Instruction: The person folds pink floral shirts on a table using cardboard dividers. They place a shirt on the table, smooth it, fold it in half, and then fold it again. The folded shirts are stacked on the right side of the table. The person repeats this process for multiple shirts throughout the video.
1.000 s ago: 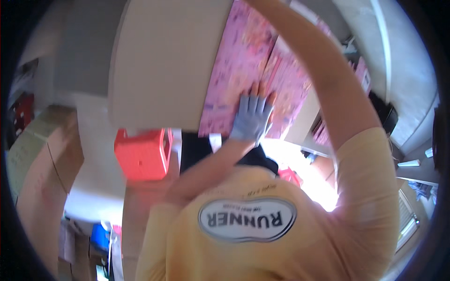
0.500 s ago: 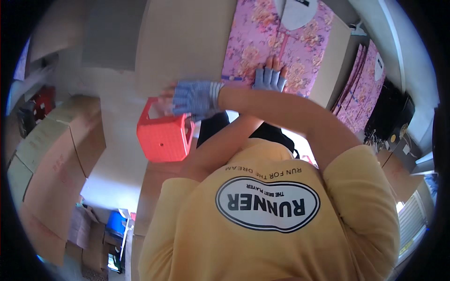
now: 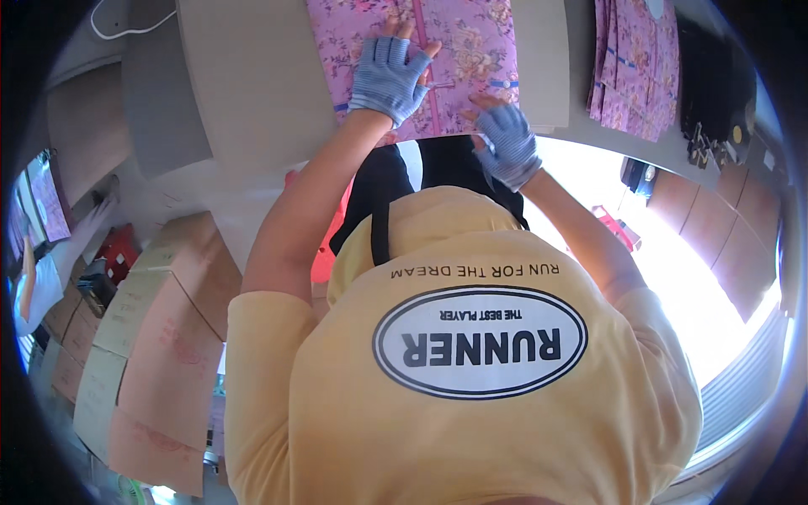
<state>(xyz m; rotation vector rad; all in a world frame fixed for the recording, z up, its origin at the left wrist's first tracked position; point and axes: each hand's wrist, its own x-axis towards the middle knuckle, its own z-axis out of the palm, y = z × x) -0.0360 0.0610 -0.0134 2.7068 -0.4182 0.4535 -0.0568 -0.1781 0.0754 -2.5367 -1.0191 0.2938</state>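
1. A pink flowered cloth (image 3: 438, 50) lies spread flat on a pale table (image 3: 252, 93) at the top of the view, its near edge at the table's front edge.
2. The left hand (image 3: 389, 77), in a blue striped fingerless glove, lies palm-down on the cloth, fingers spread and flat, gripping nothing.
3. The right hand (image 3: 505, 143), in a matching glove, rests at the cloth's near edge; its fingers look curled toward the fabric, but whether they pinch it cannot be told.
4. A thin pink strip runs down the cloth between the two hands.
5. Both forearms come up from a yellow shirt (image 3: 471, 379) that fills the lower half of the view.
6. A second piece of pink flowered cloth (image 3: 635, 67) lies well apart to the right on a grey surface.
7. Cardboard boxes (image 3: 160, 337) are stacked at lower left.
8. Part of something red (image 3: 324, 261) shows beside the left arm.
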